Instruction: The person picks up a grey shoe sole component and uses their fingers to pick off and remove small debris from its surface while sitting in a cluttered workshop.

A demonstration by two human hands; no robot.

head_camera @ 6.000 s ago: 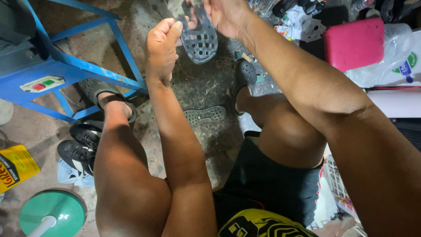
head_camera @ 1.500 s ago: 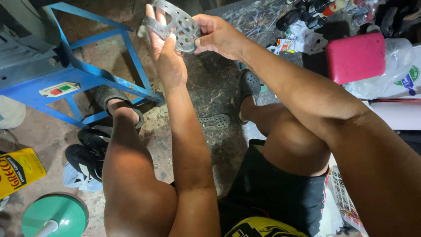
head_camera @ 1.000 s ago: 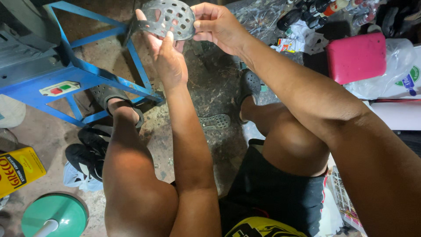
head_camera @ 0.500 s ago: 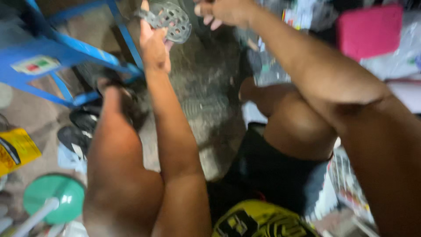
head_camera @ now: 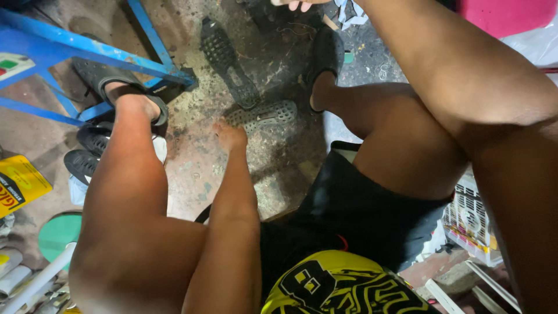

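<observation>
Left hand [head_camera: 229, 135]: loosely curled, fingertips touching the perforated grey grille [head_camera: 263, 114] on the floor.
Right hand [head_camera: 299, 4]: mostly out of frame, grip unclear.
Yellow package [head_camera: 17, 183]: far left, rectangular.
Pink case [head_camera: 505, 14]: top right.

Bright blue painted metal frame [head_camera: 87, 52] top left. Grey perforated metal plate [head_camera: 261, 114] w/ rows of small holes on mottled grey-green concrete floor [head_camera: 197, 168]. Black sandal [head_camera: 125, 87]. Black shorts w/ yellow-black graphic print [head_camera: 343, 279]. Pink box [head_camera: 505, 14], yellow packet [head_camera: 17, 183], green round disc [head_camera: 58, 232].
</observation>
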